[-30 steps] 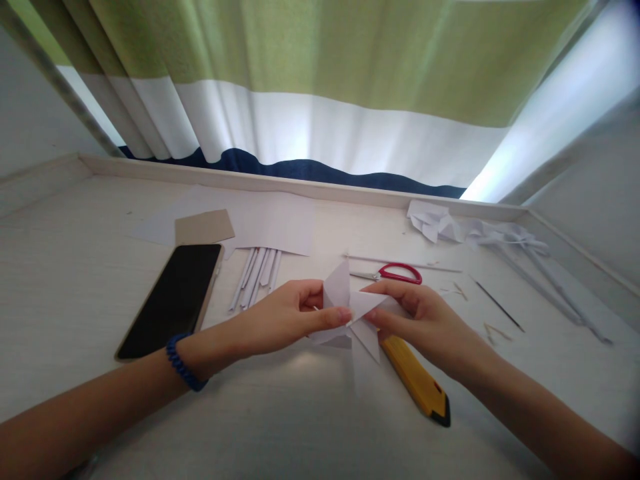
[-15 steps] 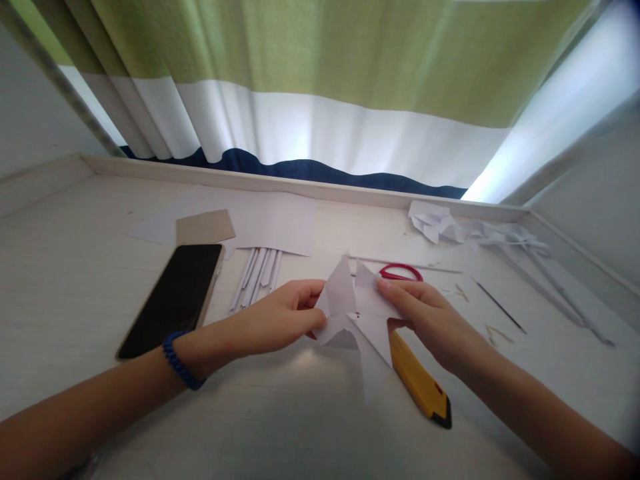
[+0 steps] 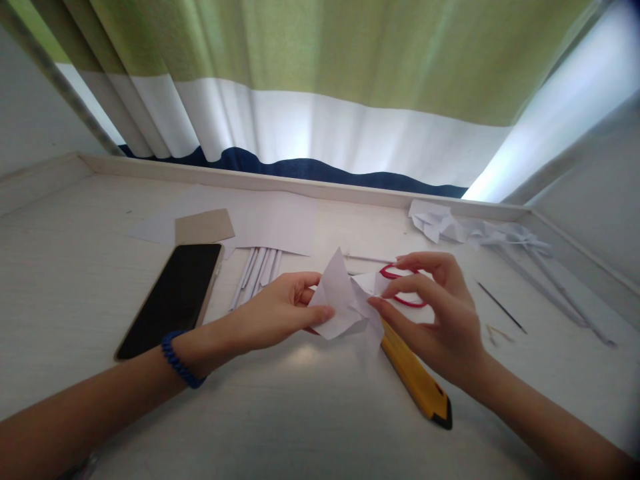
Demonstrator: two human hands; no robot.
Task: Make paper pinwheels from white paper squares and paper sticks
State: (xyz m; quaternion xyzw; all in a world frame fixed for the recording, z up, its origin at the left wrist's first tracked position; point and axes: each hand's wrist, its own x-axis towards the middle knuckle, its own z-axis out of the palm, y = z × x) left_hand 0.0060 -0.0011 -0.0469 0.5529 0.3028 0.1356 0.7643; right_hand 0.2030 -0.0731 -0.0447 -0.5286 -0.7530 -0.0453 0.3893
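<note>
A white paper pinwheel (image 3: 340,300) with pointed, folded blades is held above the table between my two hands. My left hand (image 3: 285,307) pinches its left blade, thumb on top and fingers behind. With thumb and forefinger together, my right hand (image 3: 435,307) grips the pinwheel's right side near the middle; its other fingers are raised and curled. Just behind the right fingers lie scissors with red handles (image 3: 413,303), partly covered by that hand. Below the paper, a yellow utility knife (image 3: 420,380) rests on the table, its upper end hidden.
A phone (image 3: 170,300) lies at left, beside rolled paper sticks (image 3: 260,270). Behind them are white sheets (image 3: 275,217) and a brown card (image 3: 205,227). Folded paper (image 3: 433,221) with long sticks (image 3: 555,287), a thin dark rod (image 3: 503,308) and small wooden bits (image 3: 497,333) lie at right.
The pinwheel has turned, so its left blade now faces me more. My right hand has shifted from the upper right blade to a pinch nearer the middle, with its fingers lifted.
</note>
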